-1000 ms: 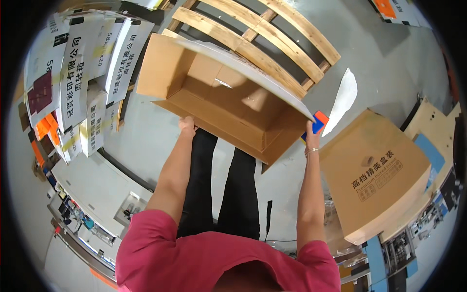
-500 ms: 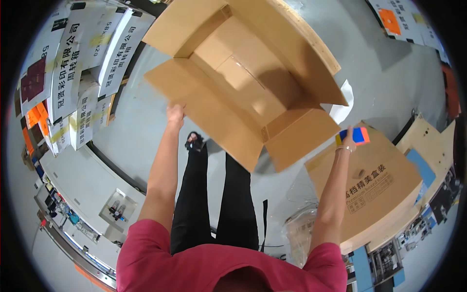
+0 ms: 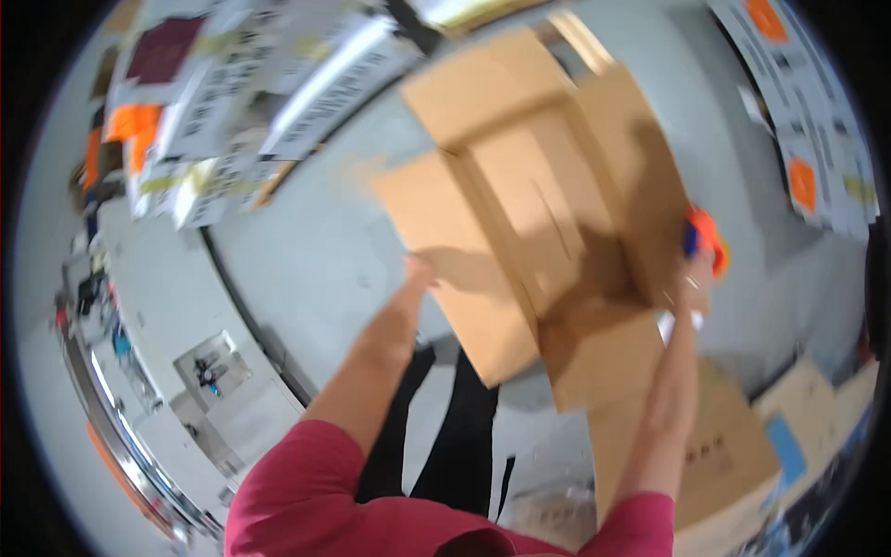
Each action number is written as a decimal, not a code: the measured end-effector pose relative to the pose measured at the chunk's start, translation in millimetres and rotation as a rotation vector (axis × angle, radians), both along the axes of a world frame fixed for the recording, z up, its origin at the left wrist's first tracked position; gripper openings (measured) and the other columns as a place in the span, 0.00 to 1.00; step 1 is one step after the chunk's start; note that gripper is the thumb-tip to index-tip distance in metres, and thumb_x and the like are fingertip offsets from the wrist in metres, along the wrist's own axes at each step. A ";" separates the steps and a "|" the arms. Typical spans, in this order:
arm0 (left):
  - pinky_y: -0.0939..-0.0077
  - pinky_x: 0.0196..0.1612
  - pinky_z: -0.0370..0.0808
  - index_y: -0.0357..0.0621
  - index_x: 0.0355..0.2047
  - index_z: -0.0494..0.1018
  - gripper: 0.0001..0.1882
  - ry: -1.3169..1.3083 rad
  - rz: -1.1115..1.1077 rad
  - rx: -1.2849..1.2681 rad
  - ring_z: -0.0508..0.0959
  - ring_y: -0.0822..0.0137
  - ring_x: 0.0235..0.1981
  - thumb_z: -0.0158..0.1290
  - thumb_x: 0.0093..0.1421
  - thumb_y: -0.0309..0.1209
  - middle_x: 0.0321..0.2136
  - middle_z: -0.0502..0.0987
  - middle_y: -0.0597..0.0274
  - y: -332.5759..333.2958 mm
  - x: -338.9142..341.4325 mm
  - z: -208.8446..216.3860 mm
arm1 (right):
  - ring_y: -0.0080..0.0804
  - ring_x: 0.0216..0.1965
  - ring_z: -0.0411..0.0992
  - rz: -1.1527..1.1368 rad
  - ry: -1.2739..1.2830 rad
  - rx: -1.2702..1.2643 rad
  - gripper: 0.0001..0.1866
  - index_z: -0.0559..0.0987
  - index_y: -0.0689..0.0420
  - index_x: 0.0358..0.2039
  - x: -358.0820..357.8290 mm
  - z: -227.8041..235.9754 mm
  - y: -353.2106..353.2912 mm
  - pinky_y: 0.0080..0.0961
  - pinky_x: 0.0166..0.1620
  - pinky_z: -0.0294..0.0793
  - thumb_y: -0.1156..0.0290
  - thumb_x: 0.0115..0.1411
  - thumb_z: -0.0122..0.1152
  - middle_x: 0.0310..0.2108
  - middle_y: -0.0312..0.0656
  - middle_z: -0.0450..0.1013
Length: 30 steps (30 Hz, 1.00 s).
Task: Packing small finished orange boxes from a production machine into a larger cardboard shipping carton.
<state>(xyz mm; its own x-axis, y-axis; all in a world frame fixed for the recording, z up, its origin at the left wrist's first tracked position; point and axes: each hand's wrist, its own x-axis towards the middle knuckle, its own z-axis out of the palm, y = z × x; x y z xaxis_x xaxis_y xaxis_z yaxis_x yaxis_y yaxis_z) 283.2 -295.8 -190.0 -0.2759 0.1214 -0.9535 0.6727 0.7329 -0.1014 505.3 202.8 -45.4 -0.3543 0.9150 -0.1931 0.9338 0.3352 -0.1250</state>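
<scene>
The open cardboard box (image 3: pixel 557 200) is located in front of the person, tilted, with its opening toward the head camera. Its four flaps are spread outward and the brown interior is exposed; a thin slit or seam line runs along the inner base. Contact between the base and the floor (image 3: pixel 316 232) cannot be determined.

Left hand (image 3: pixel 420 271): closed on the outer edge of the left flap (image 3: pixel 455 278). Right hand (image 3: pixel 696 269): closed around an orange-and-blue object (image 3: pixel 708 237), positioned at the outer edge of the right flap (image 3: pixel 640 158). Blur obscures the object's exact kind and whether this hand also touches the flap.

A closed cardboard box (image 3: pixel 733 432) with dark print sits at lower right, partly covered in view by the right forearm and the open box's lower flap (image 3: pixel 594 357). Clear plastic (image 3: pixel 552 511) lies to its left, near the person's black trousers (image 3: pixel 455 446). Part of a wooden pallet (image 3: pixel 583 42) shows beyond the open box.

At left, a pale surface (image 3: pixel 153 297) includes a recessed bay (image 3: pixel 212 367) containing small fittings. White cartons (image 3: pixel 232 93) are stacked at upper left; further white cartons (image 3: pixel 803 102) with orange patches stand at upper right.
</scene>
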 end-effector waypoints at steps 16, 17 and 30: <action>0.66 0.43 0.69 0.39 0.41 0.70 0.24 0.037 1.145 0.745 0.73 0.54 0.39 0.52 0.51 0.45 0.38 0.74 0.48 -163.2 -8.9 170.9 | 0.32 0.45 0.67 0.031 0.663 -0.613 0.30 0.61 0.60 0.55 -61.7 43.1 -253.9 0.26 0.49 0.66 0.50 0.61 0.45 0.46 0.42 0.68; 0.68 0.39 0.71 0.40 0.40 0.71 0.22 -0.017 1.185 0.761 0.75 0.57 0.35 0.52 0.52 0.45 0.35 0.75 0.50 -194.4 -10.2 198.1 | 0.33 0.41 0.68 0.112 0.655 -0.831 0.31 0.63 0.61 0.53 -94.6 89.6 -319.4 0.27 0.46 0.68 0.51 0.58 0.51 0.42 0.44 0.70; 0.78 0.19 0.69 0.42 0.31 0.70 0.06 0.204 2.256 0.918 0.71 0.70 0.17 0.46 0.55 0.30 0.18 0.70 0.63 -567.8 -23.6 295.5 | 0.52 0.46 0.67 1.283 0.308 -0.664 0.34 0.63 0.58 0.48 -418.8 252.9 -768.6 0.40 0.45 0.68 0.56 0.44 0.64 0.44 0.56 0.67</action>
